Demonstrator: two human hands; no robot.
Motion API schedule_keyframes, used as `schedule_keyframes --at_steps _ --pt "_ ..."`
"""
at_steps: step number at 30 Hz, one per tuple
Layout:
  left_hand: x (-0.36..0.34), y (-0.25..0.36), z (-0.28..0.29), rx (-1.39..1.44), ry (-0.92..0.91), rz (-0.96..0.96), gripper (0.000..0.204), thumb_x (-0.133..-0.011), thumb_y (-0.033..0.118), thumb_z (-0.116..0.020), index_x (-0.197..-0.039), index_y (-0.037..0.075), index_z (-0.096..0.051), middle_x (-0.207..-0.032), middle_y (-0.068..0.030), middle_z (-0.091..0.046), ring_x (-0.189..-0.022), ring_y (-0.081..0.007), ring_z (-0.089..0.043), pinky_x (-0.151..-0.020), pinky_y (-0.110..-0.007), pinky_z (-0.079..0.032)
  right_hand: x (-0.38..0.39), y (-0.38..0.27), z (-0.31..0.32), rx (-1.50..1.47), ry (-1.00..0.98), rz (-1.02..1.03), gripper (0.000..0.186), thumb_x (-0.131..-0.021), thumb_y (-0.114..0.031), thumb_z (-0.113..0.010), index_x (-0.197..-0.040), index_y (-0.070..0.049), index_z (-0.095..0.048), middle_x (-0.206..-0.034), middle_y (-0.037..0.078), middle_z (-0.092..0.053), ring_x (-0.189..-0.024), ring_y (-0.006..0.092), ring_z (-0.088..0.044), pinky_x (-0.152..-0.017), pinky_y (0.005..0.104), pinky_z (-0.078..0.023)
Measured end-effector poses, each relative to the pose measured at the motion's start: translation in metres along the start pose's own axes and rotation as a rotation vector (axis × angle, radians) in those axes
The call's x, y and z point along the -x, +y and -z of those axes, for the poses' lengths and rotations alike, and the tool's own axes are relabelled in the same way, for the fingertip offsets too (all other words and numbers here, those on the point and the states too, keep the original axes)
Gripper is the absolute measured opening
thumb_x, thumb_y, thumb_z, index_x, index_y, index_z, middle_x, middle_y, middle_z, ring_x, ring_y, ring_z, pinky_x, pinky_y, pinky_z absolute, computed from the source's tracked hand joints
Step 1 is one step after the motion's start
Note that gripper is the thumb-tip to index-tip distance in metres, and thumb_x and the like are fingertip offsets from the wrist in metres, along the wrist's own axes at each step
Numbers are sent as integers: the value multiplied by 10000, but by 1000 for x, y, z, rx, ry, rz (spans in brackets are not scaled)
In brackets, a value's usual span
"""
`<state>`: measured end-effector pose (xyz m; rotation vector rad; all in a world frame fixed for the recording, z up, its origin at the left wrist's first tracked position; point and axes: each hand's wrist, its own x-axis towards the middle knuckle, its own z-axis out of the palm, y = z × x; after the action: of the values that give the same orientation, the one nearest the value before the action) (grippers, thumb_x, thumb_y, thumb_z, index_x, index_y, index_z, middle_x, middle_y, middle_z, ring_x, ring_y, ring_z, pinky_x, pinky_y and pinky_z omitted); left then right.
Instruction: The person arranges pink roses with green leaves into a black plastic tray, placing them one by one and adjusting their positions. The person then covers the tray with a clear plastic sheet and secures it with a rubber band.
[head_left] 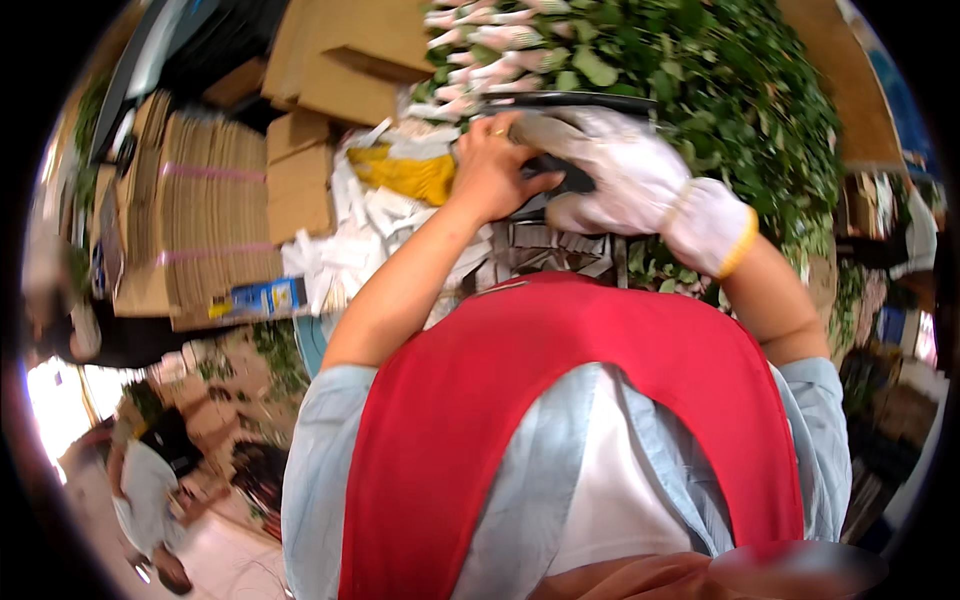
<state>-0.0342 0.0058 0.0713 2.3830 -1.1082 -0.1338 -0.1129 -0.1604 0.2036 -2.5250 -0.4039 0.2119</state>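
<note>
My left hand [492, 165] is bare, with a ring on one finger. It reaches in over the work surface, fingers curled and thumb bent toward the right. Facing it, close against its fingertips, is my right hand [625, 165] in a white work glove with a greyish palm and yellow cuff edge. Its fingers curve over toward the left hand, slightly blurred. A dark shape [568, 178] shows between both hands; what it is, I cannot make out. Just left of my left hand lies a yellow glove [405, 175] on white paper strips [385, 215].
Leafy green stems [720, 110] pile up at the right, with pink flower buds in white nets [495, 65] beside them. Strapped stacks of flat cardboard [215, 205] and open boxes [350, 50] stand left. Near them lies a blue box [268, 297]. Another person [150, 490] is at lower left.
</note>
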Motion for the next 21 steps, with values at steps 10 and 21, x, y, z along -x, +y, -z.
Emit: schedule_keyframes --at_steps 10,21 --pt "146 -71 -49 202 580 561 289 -841 43 -636 -1127 5 -624 -1073 -175 -589 -1051 -356 -547 -941 -441 -441 -39 35 -83 426 434 -122 322 -807 -284 -727 -1099 -177 -644 -1171 121 -621 -1108 385 -546 -974 464 -418" --pt "207 -120 -25 -289 -74 987 743 -731 346 -780 -1276 -65 -486 -1220 -234 -572 -1202 -374 -500 -1067 -452 -374 -50 29 -86 432 487 -150 188 -797 -210 -724 -951 -118 -669 -1038 108 -636 -1005 359 -571 -868 446 -448"
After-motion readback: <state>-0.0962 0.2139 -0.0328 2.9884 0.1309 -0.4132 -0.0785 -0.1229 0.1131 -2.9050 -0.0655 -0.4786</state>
